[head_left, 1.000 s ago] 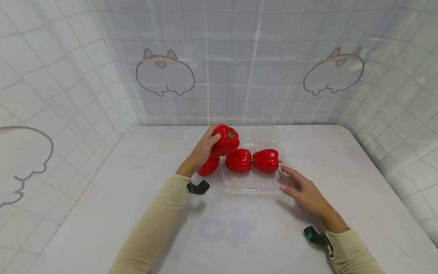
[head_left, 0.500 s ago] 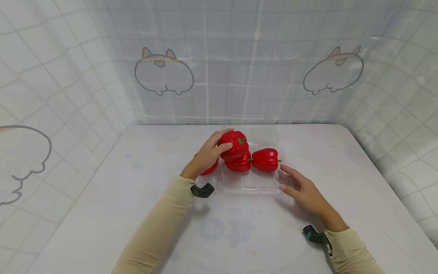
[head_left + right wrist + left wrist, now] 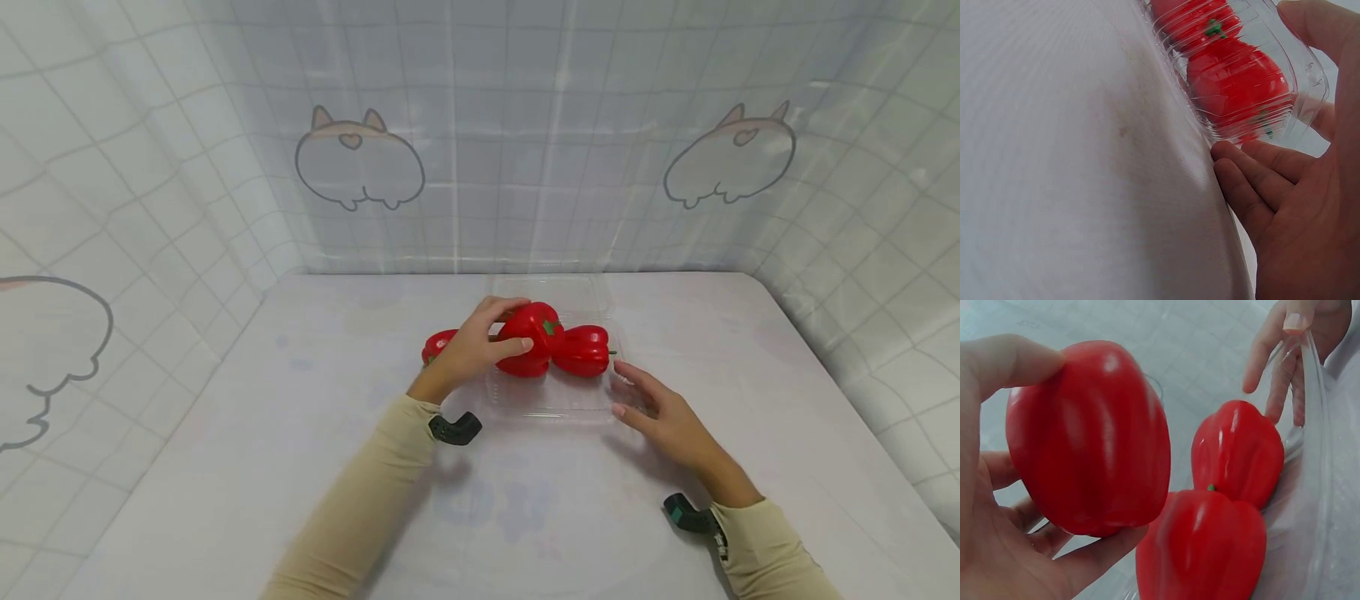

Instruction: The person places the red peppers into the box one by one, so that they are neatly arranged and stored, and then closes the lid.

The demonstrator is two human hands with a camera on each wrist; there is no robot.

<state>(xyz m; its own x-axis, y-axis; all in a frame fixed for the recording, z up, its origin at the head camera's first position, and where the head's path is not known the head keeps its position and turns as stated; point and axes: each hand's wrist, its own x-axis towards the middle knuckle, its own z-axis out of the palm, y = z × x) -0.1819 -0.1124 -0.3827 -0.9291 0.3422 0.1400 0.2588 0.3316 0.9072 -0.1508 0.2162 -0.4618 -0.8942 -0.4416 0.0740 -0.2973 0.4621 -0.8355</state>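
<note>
My left hand [image 3: 474,348] grips a red bell pepper [image 3: 1091,437] with thumb and fingers spread round its sides. It holds the pepper over a clear plastic clamshell box [image 3: 551,402]. Two red bell peppers lie in the box: the right one [image 3: 585,352] shows well, the left one [image 3: 1204,550] is partly covered by the held pepper in the head view. At the box's right end is my right hand [image 3: 663,421], its fingers fairly straight and its thumb at the rim [image 3: 1319,75]. Another red bell pepper [image 3: 437,343] lies outside, left of the box, partly behind my left hand.
The box's clear lid [image 3: 551,292] lies folded back toward the rear wall. A pale patterned cloth covers the table [image 3: 300,467]. Tile-patterned sheets [image 3: 510,167] stand as walls at the back and both sides.
My left hand has carried its bell pepper right and lower, from above the loose pepper to over the box. More of the loose pepper's left end shows. My right hand has stayed in place.
</note>
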